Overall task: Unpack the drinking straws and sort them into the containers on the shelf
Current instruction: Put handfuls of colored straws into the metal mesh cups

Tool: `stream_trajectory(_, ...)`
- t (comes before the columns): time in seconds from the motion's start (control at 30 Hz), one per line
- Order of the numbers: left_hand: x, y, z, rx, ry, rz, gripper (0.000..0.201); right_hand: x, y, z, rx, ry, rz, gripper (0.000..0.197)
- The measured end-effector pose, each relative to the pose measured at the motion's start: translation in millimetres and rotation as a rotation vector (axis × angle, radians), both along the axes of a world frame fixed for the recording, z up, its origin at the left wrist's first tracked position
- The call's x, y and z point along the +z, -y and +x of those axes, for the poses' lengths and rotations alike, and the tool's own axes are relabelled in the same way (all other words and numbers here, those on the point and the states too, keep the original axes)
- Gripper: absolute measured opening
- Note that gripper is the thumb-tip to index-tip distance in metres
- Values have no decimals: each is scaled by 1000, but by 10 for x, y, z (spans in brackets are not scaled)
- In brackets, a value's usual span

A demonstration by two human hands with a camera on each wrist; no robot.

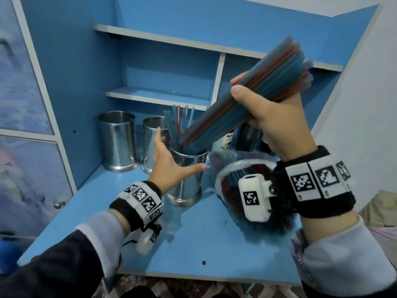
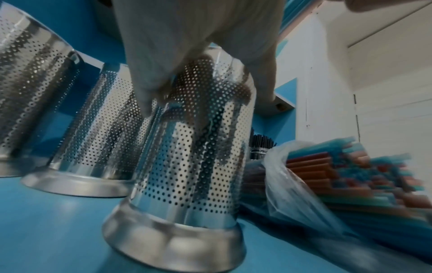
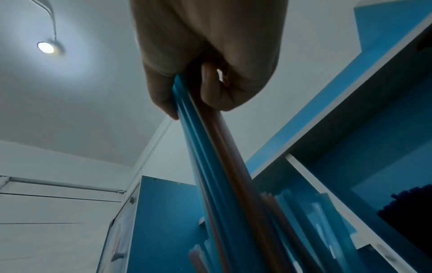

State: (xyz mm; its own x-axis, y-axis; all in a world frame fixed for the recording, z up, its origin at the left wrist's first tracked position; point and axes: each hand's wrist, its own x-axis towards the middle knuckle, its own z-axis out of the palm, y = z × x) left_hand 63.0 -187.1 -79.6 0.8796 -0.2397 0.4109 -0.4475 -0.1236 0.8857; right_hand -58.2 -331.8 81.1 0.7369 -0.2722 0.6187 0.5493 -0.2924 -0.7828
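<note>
My right hand (image 1: 264, 104) grips a thick bundle of blue and red-orange straws (image 1: 247, 95), tilted, with its lower ends at the mouth of the near perforated steel container (image 1: 187, 179). Several straws stand in that container. My left hand (image 1: 171, 157) rests against the container's left side, thumb stretched across its front and fingers straight behind the rim. In the left wrist view the palm (image 2: 187, 46) lies on the container (image 2: 191, 157). The right wrist view shows my fingers (image 3: 210, 88) wrapped round the bundle (image 3: 222, 175).
A clear plastic bag of more straws (image 1: 227, 186) (image 2: 327, 175) lies on the blue desk (image 1: 107, 222) just right of the container. Two empty steel containers (image 1: 117, 140) (image 1: 153, 134) stand behind on the left. A holder of black straws (image 1: 249, 136) stands at the back right.
</note>
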Motion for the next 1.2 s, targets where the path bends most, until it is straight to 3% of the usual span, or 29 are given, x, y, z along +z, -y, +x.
stream_trajectory(0.1,-31,14,166,-138,-93,23,133,16,14,176,-22,-21,22,18)
stream_trajectory(0.2,-71,8,244,-106,-114,108,103,-74,25,395,-73,-71,7,22)
stream_trajectory(0.4,-74,11,263,-99,-99,139,105,-277,32,766,-164,-263,-101,23)
stream_trajectory(0.53,-70,10,249,-85,-71,143,111,-406,12,837,-274,-378,-388,47)
stream_trajectory(0.63,-63,10,239,-70,-59,151,112,-452,-56,804,-362,-301,-631,46)
stream_trajectory(0.8,-62,20,228,-69,-51,152,110,-492,-161,718,-303,10,-683,63)
stream_trajectory(0.87,-62,25,222,-72,-53,144,109,-500,-202,688,-305,85,-804,58)
stream_trajectory(0.97,-71,33,217,-73,-49,121,107,-530,-241,672,-337,23,-956,39)
stream_trajectory(1.07,-101,42,190,-92,-74,52,99,-576,-223,617,-270,14,-916,37)
stream_trajectory(1.2,-121,75,90,-84,-119,-41,101,-551,-127,472,-216,153,-766,34)
